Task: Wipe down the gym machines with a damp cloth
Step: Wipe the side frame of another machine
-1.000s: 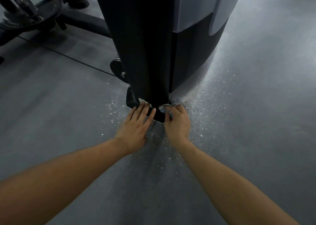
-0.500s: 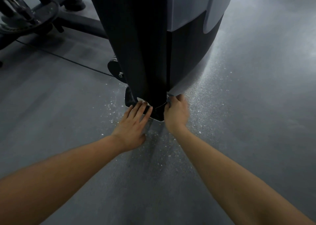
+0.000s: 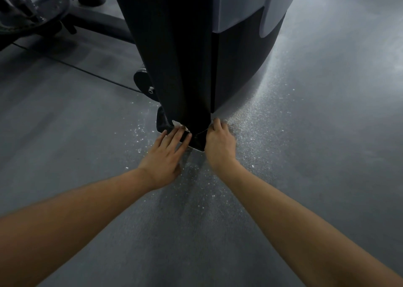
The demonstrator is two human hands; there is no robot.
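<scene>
Head camera looks down at the bottom of a tall dark gym machine [image 3: 174,57], where it meets its black foot plate [image 3: 197,142] on the grey floor [image 3: 327,166]. The left hand [image 3: 166,156] lies flat, fingers straight, pressing on the plate. The right hand [image 3: 220,144] is curled up against the corner of the machine, just beside the plate. I cannot tell if it holds the damp cloth, as no cloth shows. Only a small white bit [image 3: 177,124] peeks out by the left fingertips, and I cannot tell what it is. Lots of little white crumbs [image 3: 246,123] lie on the floor around both hands. They could be trouble: a wet cloth may pick them up and smear them over the machine, or scratch it. The gap under the machine looks thin, so fingertips pushed in there might get pinched. The plate's edge looks hard and could scrape a knuckle. If the plate gets wet, the flat hand may slip.
</scene>
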